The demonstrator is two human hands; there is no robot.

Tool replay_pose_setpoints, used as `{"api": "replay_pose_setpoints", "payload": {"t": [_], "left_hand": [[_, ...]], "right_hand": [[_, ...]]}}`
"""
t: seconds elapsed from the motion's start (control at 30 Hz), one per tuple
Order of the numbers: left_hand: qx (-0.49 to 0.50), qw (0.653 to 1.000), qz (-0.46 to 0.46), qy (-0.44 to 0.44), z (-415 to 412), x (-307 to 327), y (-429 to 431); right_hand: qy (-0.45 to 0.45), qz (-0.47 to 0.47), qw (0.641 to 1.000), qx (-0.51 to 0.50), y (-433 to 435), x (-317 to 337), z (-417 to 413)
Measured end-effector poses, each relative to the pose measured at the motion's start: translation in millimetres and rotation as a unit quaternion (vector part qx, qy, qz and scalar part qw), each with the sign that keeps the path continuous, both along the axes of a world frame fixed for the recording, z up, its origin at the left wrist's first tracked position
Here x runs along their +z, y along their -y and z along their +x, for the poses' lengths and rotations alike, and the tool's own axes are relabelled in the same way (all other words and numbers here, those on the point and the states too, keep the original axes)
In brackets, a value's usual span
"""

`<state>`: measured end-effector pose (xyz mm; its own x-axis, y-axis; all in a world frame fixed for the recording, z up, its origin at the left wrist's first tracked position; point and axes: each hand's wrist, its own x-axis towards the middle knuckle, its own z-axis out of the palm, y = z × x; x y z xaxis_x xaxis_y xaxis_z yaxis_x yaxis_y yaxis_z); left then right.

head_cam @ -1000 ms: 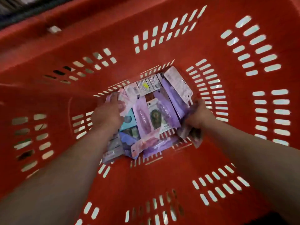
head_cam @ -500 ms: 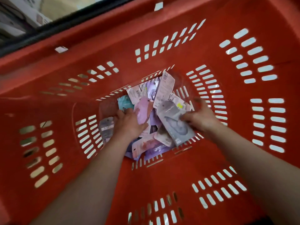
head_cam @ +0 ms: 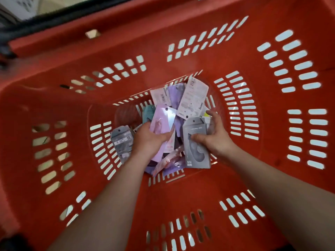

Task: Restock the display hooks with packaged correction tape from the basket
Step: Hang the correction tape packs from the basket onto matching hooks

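Glossy pink pack (head_cam: 161, 122) now in left hand (head_cam: 149, 140)

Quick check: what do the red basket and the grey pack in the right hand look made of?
Basket: moulded rigid plastic, matt red, judging by the cast slots. Grey pack: probably printed card with a clear blister; blur leaves that open.

Basket (head_cam: 235, 42): red plastic, slotted walls and slotted floor. Contents are packaged correction tape (head_cam: 175, 93), card-backed, heaped loosely and overlapping at the middle of the floor
- one grey pack (head_cam: 121, 140), flat, at the left of the heap
- one teal pack (head_cam: 148, 113), partly covered
- two white card backs (head_cam: 193, 98), printed side up, at the far side
- lilac packs (head_cam: 172, 170), at the near edge
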<state>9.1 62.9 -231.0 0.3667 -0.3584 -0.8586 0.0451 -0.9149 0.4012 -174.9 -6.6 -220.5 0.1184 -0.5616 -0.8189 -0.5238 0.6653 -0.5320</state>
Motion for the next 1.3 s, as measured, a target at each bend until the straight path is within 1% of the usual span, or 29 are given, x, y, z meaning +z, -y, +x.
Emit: {"api": "replay_pose_setpoints", "payload": {"t": [0.1, 0.2, 0.27, 0.4, 0.47, 0.53, 0.63, 0.77, 0.8, 0.9, 1.07, 1.13, 1.2, 1.27, 1.3], "left_hand": [[0.022, 1.0, -0.01, -0.013, 1.2, 18.4, 19.1], [0.098, 0.994, -0.024, -0.041, 1.6, 46.3, 39.4], [0.116, 0.99, -0.022, -0.077, -0.5, 71.9, 47.0], [0.098, 0.98, -0.031, -0.173, -11.5, 130.4, 39.0], [0.087, 0.982, -0.047, -0.163, -18.7, 159.7, 29.7], [0.071, 0.984, -0.074, -0.146, -23.1, 188.8, 23.0], [0.044, 0.98, -0.106, -0.163, -22.7, 241.4, 17.6], [0.032, 0.962, -0.127, -0.241, -11.4, 318.4, 10.5], [0.033, 0.958, -0.139, -0.248, -7.4, 338.3, 8.9], [0.054, 0.961, -0.177, -0.206, -0.3, 398.6, 8.1], [0.147, 0.956, -0.231, -0.102, -17.3, 504.6, 7.6], [0.192, 0.947, -0.246, -0.072, -22.6, 542.0, 3.0], [0.227, 0.938, -0.254, -0.064, -26.6, 574.4, -4.7], [0.275, 0.92, -0.273, -0.059, -30.9, 608.1, -13.0], [0.293, 0.91, -0.289, -0.052, -33.6, 624.8, -17.0]], "right_hand": [[0.015, -0.034, 0.999, 0.012, 12.9, 16.8, -11.4], [0.021, -0.069, 0.997, 0.03, 25.4, 41.2, -21.2], [0.035, -0.078, 0.996, 0.01, 30.4, 63.4, -22.0], [0.095, -0.094, 0.99, -0.048, 32.2, 112.6, -8.3], [0.13, -0.073, 0.987, -0.066, 29.2, 140.0, 2.8], [0.147, -0.065, 0.985, -0.057, 22.7, 170.4, 12.5], [0.157, -0.067, 0.985, -0.027, 13.1, 216.9, 18.4], [0.173, -0.077, 0.982, -0.016, 14.9, 286.6, 21.5], [0.174, -0.085, 0.981, -0.016, 16.0, 305.7, 22.8], [0.172, -0.108, 0.979, -0.01, 17.8, 368.1, 27.4], [0.179, -0.179, 0.967, 0.039, 18.3, 472.6, 34.0], [0.208, -0.184, 0.958, 0.064, 20.9, 511.9, 33.7], [0.236, -0.179, 0.951, 0.094, 22.2, 550.3, 29.7], [0.257, -0.194, 0.937, 0.138, 23.1, 588.9, 27.6], [0.252, -0.212, 0.93, 0.162, 24.2, 605.8, 27.0]]}}
